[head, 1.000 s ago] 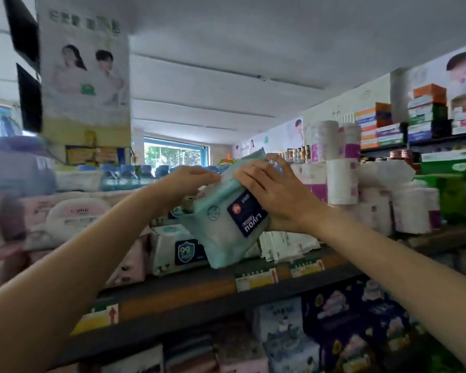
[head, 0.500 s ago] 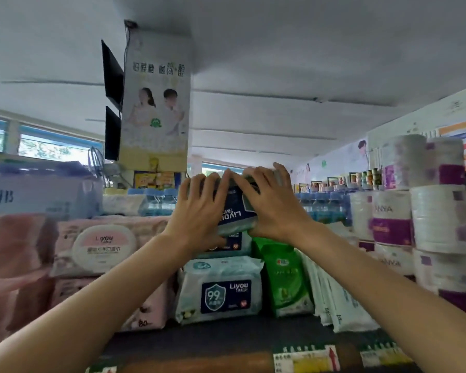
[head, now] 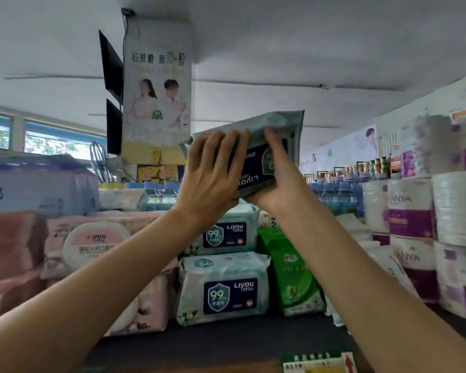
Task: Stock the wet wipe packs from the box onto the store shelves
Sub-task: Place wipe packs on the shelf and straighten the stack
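Fingers of the left hand lie fairly straight and spread across the near face of a wet wipe pack, pressing on it, while the right hand cups the pack from below and the side, its fingers curled onto the dark label. The pack is held up in the air, tilted, its label upside down, above a stack of two matching packs that stand one on the other on the shelf. The held pack's lower edge is close over the top of the stack; whether it touches is hidden by the hands. Just right of the stack stands a green pack, and left of it pink packs. Paper rolls with purple bands are piled at the far right. A poster hangs from the ceiling behind.
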### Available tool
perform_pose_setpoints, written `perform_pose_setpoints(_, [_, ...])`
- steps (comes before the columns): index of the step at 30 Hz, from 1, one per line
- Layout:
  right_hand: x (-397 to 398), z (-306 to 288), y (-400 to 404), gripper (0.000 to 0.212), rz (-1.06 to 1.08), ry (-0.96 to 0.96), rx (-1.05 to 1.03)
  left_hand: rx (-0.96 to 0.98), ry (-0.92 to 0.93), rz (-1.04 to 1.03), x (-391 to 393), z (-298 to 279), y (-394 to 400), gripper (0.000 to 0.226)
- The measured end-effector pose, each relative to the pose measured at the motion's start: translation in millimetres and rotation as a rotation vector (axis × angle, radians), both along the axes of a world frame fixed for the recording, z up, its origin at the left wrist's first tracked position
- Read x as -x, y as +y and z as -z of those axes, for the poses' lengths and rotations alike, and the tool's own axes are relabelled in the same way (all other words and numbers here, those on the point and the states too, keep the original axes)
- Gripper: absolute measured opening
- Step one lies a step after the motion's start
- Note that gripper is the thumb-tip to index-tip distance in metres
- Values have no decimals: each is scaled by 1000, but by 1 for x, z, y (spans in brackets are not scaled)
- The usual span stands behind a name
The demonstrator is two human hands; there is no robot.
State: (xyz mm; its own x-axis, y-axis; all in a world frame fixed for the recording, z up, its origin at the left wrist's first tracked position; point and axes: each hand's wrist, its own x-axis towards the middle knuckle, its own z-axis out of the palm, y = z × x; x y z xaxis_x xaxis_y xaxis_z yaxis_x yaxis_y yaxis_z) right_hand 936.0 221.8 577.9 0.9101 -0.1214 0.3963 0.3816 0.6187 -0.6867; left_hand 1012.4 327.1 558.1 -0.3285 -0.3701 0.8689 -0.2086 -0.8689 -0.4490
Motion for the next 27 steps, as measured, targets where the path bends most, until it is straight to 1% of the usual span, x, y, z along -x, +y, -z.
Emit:
perform_pose_setpoints(1, [1, 0, -2, 48, -13, 13, -9, -16, -20, -14, -2, 0, -4, 87])
perform_pose_setpoints(2, [1, 0, -3, 45, -17, 29, -6, -29, -48, -25, -4, 0, -6, 81])
perform_pose_setpoints(5, [-1, -3, -6, 41, -1, 108, -17, -85, -151, -42, -8, -6, -11, 50])
perform_pose_setpoints(6, [-5, -4, -7, 43, 32, 138, -27, -115, -163, -53, -7, -7, -13, 45])
perform_pose_setpoints(7, [-11, -5, -11, 45, 66, 165, -48, -155, -151, -49, -4, -6, -15, 44])
perform_pose_setpoints(9, [-21, -3, -16, 54, 162, 163, -64, -260, -51, 20, 4, 0, -14, 51])
perform_pose_setpoints(11, [-28, 3, -23, 75, 366, 152, 44, -297, 66, 89, 7, 7, 0, 55])
perform_pose_setpoints(12, [-31, 8, -27, 84, 563, 147, 156, -270, 109, 105, 5, 9, 11, 52])
perform_pose_setpoints(13, [-34, 14, -33, 92, 797, 106, 330, -216, 153, 118, 2, 10, 23, 49])
perform_pose_setpoints(14, [-34, 18, -38, 99, 1013, 24, 582, -149, 199, 142, -1, 12, 35, 46])
perform_pose_setpoints(15, [-31, 22, -40, 106, 1184, -76, 858, -89, 230, 172, -3, 13, 47, 45])
perform_pose_setpoints(16, [-25, 26, -40, 111, 1296, -163, 1120, -44, 246, 202, -6, 14, 55, 44])
perform_pose_setpoints(17, [-20, 30, -39, 115, 1359, -228, 1355, -16, 252, 223, -6, 16, 60, 44])
perform_pose_setpoints(18, [-17, 34, -38, 117, 1376, -274, 1562, -4, 256, 233, -6, 18, 63, 44])
perform_pose_setpoints(19, [-15, 39, -34, 118, 1368, -325, 1721, -4, 261, 232, -6, 20, 64, 45])
perform_pose_setpoints(21, [-23, 53, -30, 117, 1376, -460, 1973, -28, 278, 184, -7, 26, 65, 46])
perform_pose_setpoints(23, [-38, 64, -27, 120, 1409, -549, 2120, -89, 288, 70, -12, 36, 69, 47])
perform_pose_setpoints(25, [-48, 69, -22, 117, 1337, -550, 2253, -164, 298, -57, -19, 48, 74, 49])
perform_pose_setpoints(27, [-57, 74, -17, 116, 1252, -509, 2315, -193, 356, -148, -25, 60, 79, 59])
